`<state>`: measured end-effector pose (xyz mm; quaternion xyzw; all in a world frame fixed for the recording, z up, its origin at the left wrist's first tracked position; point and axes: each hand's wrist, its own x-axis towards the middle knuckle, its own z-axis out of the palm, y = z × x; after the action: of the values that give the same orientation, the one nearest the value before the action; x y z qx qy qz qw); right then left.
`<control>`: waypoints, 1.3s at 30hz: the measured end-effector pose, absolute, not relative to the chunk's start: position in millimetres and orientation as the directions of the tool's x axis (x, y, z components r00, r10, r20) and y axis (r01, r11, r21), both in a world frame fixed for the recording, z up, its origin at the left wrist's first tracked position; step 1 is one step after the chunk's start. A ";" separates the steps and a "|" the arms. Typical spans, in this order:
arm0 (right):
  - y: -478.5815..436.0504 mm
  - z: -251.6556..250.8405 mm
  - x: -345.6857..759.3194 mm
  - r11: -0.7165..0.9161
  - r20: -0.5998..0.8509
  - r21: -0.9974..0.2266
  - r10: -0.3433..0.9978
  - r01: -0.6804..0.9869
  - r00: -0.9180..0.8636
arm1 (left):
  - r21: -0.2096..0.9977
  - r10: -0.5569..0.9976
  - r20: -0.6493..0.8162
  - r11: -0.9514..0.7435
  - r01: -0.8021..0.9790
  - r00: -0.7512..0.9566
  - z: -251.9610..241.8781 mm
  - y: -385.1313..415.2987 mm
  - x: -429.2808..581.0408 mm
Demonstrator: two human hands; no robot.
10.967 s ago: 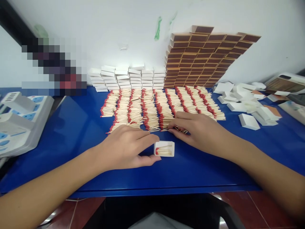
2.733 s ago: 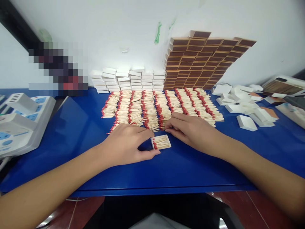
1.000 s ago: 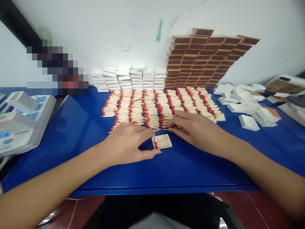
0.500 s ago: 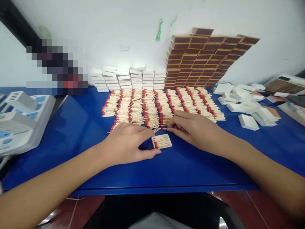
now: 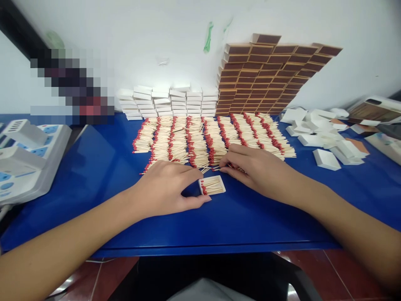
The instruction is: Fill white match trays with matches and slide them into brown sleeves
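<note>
A small white matchbox tray (image 5: 222, 182), partly filled with red-tipped matches, lies on the blue table. My left hand (image 5: 167, 186) grips its left end between thumb and index finger. To the right, my right hand (image 5: 257, 167) is closed in a pinch at the near edge of the loose matches (image 5: 196, 146), with red match heads showing under its fingers. How many matches it has is hidden. The loose matches lie in several rows, heads mostly to the left, just beyond both hands.
White trays (image 5: 178, 102) stand stacked against the wall. Beside them rises a tall stack of brown-sided matchboxes (image 5: 257, 79). Loose white trays (image 5: 327, 159) are heaped at the right. A power strip (image 5: 53, 167) with plugs sits at the left, and the table's front edge (image 5: 206, 251) is near me.
Both hands and the tray stay almost where they were. The view has shifted very slightly.
</note>
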<state>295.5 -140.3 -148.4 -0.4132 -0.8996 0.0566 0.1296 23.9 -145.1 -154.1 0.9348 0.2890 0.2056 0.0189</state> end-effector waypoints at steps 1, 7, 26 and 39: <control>-140.1 -148.6 295.5 0.652 0.189 -0.209 0.758 0.729 -0.624 | 0.154 0.547 0.375 -0.833 0.532 0.748 -154.0 -145.0 23.9; -139.5 -148.6 294.6 0.657 0.198 -0.214 0.753 0.722 -0.627 | 0.157 0.546 0.377 -0.834 0.529 0.748 -152.6 -145.0 23.7; -162.9 -138.1 277.8 0.700 0.224 -0.350 0.707 0.622 -0.670 | 0.207 0.600 0.317 -0.800 0.564 0.735 -152.6 -146.6 24.3; -142.8 -148.1 283.9 0.722 0.257 -0.349 0.687 0.598 -0.679 | 0.145 0.448 0.372 -0.893 0.426 0.813 -153.3 -151.2 23.8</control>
<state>283.9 -142.8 -148.1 -0.3536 -0.9085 0.1191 0.1880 23.8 -151.2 -153.3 0.9516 0.2298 0.2022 0.0273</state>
